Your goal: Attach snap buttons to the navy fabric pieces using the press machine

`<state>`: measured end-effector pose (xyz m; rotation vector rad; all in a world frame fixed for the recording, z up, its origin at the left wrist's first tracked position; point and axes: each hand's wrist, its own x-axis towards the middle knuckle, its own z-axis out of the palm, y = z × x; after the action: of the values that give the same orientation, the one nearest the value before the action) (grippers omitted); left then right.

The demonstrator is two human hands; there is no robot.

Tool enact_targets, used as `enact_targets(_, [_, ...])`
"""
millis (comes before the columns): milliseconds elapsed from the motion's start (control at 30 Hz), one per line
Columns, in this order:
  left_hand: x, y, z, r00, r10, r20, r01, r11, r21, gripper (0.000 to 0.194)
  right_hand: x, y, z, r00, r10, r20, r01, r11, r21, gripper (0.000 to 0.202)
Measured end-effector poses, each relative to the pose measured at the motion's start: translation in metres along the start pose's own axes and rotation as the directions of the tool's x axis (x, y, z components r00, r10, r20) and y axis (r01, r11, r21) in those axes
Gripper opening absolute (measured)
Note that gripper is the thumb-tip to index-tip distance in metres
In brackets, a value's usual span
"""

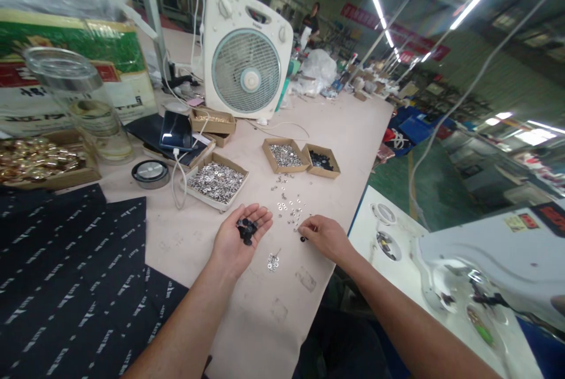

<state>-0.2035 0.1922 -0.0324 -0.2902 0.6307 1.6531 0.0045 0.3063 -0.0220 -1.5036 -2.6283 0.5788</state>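
Note:
My left hand (233,243) is palm up above the table, cradling a small heap of black round buttons (247,230), its fingers stretched out. Thumb and fingertips of my right hand (324,236) are pinched together low over the tabletop. One black button (302,239) shows just under those fingertips; whether anything sits between them is hidden. Small silver ring-shaped pieces (289,205) lie scattered beyond my hands, and a little cluster of silver pieces (273,262) is nearer to me.
Cardboard trays hold silver pieces (286,155) and black pieces (324,161). Another silver-filled tray (216,182) stands left, beside a phone (175,130) on a cable. A box fan (249,58) stands behind, a glass jar (97,114) and black printed fabric (70,285) left, a white machine (494,255) right.

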Motion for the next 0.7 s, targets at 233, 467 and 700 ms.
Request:
enact_targets(233, [0.001, -0.002, 0.000, 1.000, -0.019, 0.021, 0.020, 1.000, -0.024, 0.023, -0.015, -0.051, -0.008, 0.964, -0.203, -0.173, 0.222, 0.970, 0.101, 0.015])
enact_targets(467, [0.003, 0.000, -0.001, 1.000, 0.008, -0.023, -0.008, 1.000, -0.006, 0.026, -0.017, -0.123, 0.027, 0.912, -0.408, -0.034, 0.408, 0.900, 0.153, 0.025])
enact_targets(700, [0.002, 0.003, 0.002, 0.999, 0.035, -0.020, -0.036, 0.997, -0.062, 0.027, -0.008, -0.132, 0.037, 0.906, -0.419, -0.060, 0.422, 0.905, 0.054, 0.014])
